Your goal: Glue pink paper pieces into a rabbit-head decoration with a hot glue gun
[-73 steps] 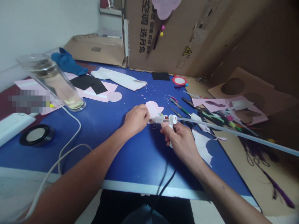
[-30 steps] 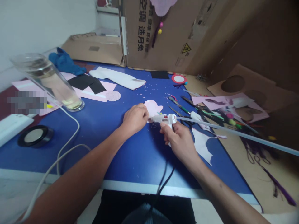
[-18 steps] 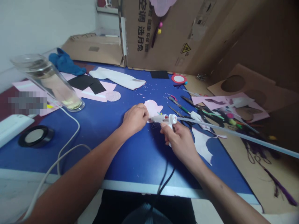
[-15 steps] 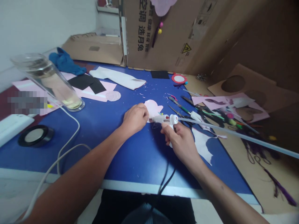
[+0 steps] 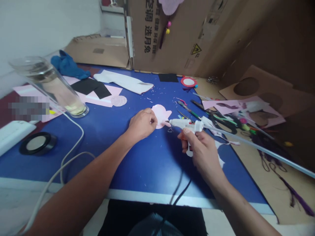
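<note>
A pink bunny-like paper cutout (image 5: 160, 115) with a rounded body and small pointed pieces lies on the blue tabletop. My left hand (image 5: 142, 124) is closed at its left edge, fingers curled and pinching it. In my right hand (image 5: 200, 146) is a white glue gun (image 5: 183, 124), gripped by its handle. Its nozzle points left, close to the cutout's lower right piece; I cannot tell whether they touch. A long clear glue stick (image 5: 246, 141) sticks out behind the gun toward the right. A thin looped strand lies just below the nozzle.
A tall glass of liquid (image 5: 71, 101), black tape (image 5: 38, 143) and a white cable (image 5: 82, 131) are on the left. Scissors (image 5: 222, 126), craft scraps and purple tassels (image 5: 295, 196) crowd the right. A cardboard panel (image 5: 177, 49) stands behind; a dark cord hangs over the front edge.
My right hand has moved the glue gun to the right, drawing its nozzle away from the cutout's middle and uncovering its lower right piece. My left hand stays nearly still.
</note>
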A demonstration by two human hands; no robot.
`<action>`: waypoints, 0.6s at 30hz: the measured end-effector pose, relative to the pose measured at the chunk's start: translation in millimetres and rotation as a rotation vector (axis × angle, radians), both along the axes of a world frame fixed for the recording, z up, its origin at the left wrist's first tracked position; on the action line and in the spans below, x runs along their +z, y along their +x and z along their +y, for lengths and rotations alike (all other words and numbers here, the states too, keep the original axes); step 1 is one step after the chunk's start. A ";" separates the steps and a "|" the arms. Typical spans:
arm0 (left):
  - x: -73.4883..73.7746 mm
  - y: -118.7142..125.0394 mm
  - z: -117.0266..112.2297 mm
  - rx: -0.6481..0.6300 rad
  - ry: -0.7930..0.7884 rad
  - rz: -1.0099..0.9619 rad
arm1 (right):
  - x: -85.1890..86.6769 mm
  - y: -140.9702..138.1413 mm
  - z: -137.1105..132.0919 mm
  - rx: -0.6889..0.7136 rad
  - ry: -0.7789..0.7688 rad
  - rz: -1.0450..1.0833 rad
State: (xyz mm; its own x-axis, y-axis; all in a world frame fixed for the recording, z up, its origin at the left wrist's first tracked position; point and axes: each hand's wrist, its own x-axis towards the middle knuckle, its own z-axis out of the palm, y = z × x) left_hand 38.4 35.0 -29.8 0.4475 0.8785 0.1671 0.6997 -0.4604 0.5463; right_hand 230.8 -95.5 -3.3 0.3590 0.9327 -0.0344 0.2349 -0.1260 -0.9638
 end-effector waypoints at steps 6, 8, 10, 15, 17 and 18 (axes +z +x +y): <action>-0.7 -2.5 1.4 -0.011 -0.017 -0.018 | -2.8 2.6 -0.1 -0.021 -0.005 0.022; -2.6 -3.6 2.8 -0.027 -0.011 -0.023 | -2.8 2.9 -0.3 -0.023 -0.006 0.034; -5.0 -4.9 4.5 -0.045 -0.004 -0.028 | -2.4 3.2 -0.5 -0.025 -0.002 0.046; -7.0 -10.4 5.8 -0.102 0.033 0.017 | -1.8 4.6 -1.2 -0.020 -0.001 0.050; -2.8 -13.0 3.6 -0.124 0.073 0.091 | -2.3 5.4 -1.0 -0.019 0.002 0.040; 0.6 -14.1 2.1 -0.135 0.096 0.139 | -2.6 5.7 -0.9 -0.019 0.005 0.034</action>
